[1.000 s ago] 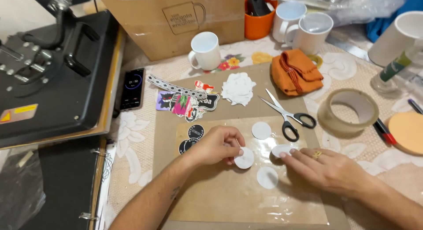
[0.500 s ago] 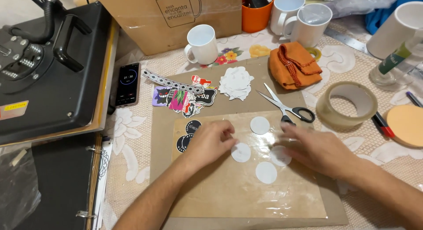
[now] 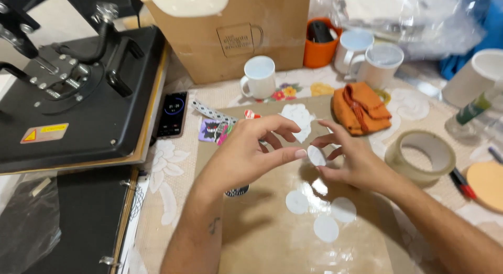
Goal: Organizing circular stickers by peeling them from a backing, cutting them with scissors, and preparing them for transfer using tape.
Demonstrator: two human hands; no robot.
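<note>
Both hands are raised above a brown board (image 3: 262, 242) covered with a clear film. My right hand (image 3: 356, 161) pinches a small white round disc (image 3: 316, 155) between thumb and fingers. My left hand (image 3: 246, 153) touches the disc's left edge with its thumb tip, the other fingers curled above. Three more white discs (image 3: 297, 201) lie flat on the film below the hands. A black round sticker (image 3: 237, 190) peeks out under my left wrist. The scissors are hidden behind the hands.
A black heat press (image 3: 78, 95) fills the left side, a phone (image 3: 172, 114) beside it. Behind stand a cardboard box (image 3: 230, 38), white mugs (image 3: 259, 77), an orange cup (image 3: 320, 43) and an orange cloth (image 3: 361, 109). A tape roll (image 3: 420, 156) and markers (image 3: 462, 183) lie right.
Both hands have lifted off the board and come together. A white disc that lay on the film is now held up between them.
</note>
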